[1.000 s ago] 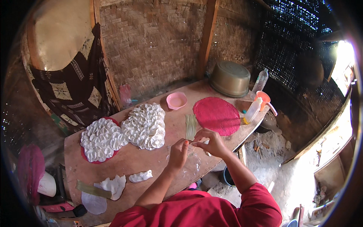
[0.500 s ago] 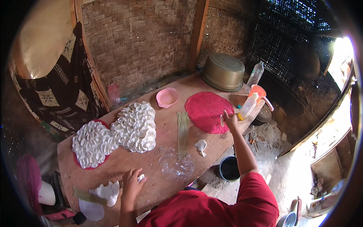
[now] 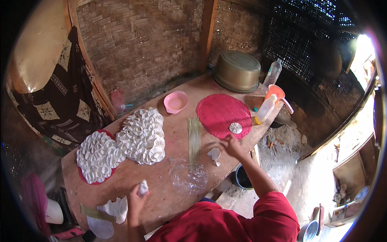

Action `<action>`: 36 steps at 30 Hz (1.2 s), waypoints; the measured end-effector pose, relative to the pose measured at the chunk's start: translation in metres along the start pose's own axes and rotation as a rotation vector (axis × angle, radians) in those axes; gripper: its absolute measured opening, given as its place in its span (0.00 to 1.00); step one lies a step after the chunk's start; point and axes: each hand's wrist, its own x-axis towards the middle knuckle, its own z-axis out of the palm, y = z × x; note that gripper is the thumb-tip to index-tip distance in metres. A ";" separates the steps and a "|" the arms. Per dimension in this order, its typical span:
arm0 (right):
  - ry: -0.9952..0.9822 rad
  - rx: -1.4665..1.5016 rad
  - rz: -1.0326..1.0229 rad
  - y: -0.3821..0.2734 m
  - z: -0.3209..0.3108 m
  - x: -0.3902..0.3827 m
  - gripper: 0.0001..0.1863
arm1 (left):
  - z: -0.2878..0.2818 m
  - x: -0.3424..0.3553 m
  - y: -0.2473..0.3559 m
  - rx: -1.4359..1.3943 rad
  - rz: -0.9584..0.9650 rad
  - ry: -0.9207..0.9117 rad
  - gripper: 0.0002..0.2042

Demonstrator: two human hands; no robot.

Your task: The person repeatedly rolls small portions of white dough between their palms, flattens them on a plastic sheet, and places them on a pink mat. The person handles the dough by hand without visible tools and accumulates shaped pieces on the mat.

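Observation:
My left hand [image 3: 138,196] is closed around a small lump of white dough [image 3: 143,187], over the near left of the wooden table. My right hand [image 3: 230,146] hovers at the near edge of a round red mat [image 3: 219,111]; its fingers look slightly apart, with nothing seen in them. A single ridged white dough disc [image 3: 235,128] lies on that mat, just beyond my right fingertips. Beside this hand, a loose piece of white dough [image 3: 214,155] rests on the table. Many similar white discs [image 3: 143,135] are piled at the left, some on another red mat [image 3: 84,176].
A greenish strip [image 3: 194,137] and crumpled clear plastic [image 3: 188,179] lie mid-table. Behind them sit a pink bowl [image 3: 175,102] and a large metal pot [image 3: 237,71]. A squeeze bottle [image 3: 266,109], orange dipper [image 3: 275,92] and clear bottle [image 3: 273,72] stand right. More dough [image 3: 117,209] lies near left.
The white disc now lies flat on the red mat, and my right hand has drawn back toward the near edge. My left hand has lifted and turned, showing more of the dough lump.

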 end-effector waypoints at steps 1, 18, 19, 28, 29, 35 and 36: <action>-0.063 -0.079 0.088 -0.018 0.006 -0.020 0.24 | -0.003 0.008 0.004 -0.099 -0.090 0.019 0.20; 0.142 0.668 -0.249 -0.243 -0.030 -0.032 0.26 | 0.111 0.062 0.108 -0.269 0.278 -0.265 0.15; 0.119 0.676 -0.202 -0.248 -0.034 -0.031 0.24 | 0.108 0.064 0.111 -0.223 0.311 -0.238 0.17; -0.298 1.426 0.555 -0.189 0.032 0.018 0.20 | 0.093 0.056 0.095 0.282 0.715 0.142 0.25; -0.321 1.491 0.587 -0.174 0.037 0.024 0.21 | 0.088 0.058 0.087 0.360 0.626 0.113 0.25; -0.480 1.763 0.575 -0.151 0.032 0.046 0.34 | 0.063 0.046 0.055 0.858 0.316 -0.077 0.34; -0.498 1.807 0.598 -0.159 0.027 0.048 0.36 | 0.062 0.046 0.061 0.792 0.511 0.155 0.34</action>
